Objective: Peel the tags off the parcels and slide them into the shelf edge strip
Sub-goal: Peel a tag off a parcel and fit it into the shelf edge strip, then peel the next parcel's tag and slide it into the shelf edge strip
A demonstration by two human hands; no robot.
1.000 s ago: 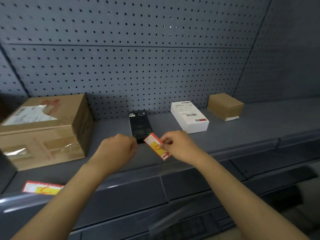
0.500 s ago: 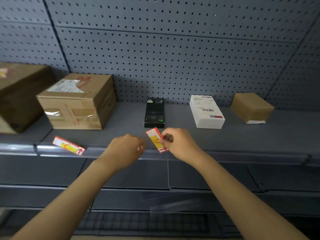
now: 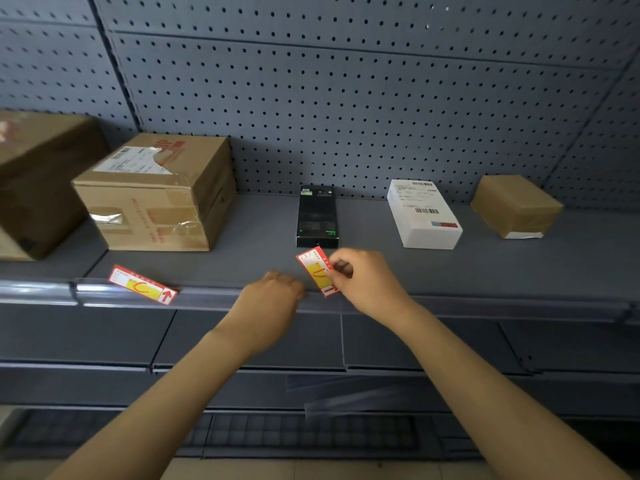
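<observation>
A: Nearest, what is shown?
B: A red tag (image 3: 318, 271) is pinched by the right hand (image 3: 363, 282) over the shelf edge strip (image 3: 485, 303); the left hand (image 3: 273, 292) is curled at it

A: Progress?
B: Another tag (image 3: 142, 284) is already lodged leftward; parcels (image 3: 156, 192) are seen behind

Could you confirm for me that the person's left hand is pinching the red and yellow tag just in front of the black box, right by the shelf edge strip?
Not quite: the head view shows the right hand pinching the red and yellow tag, not the left hand. The rest holds: the tag sits just in front of the black box, by the shelf edge strip.
</observation>
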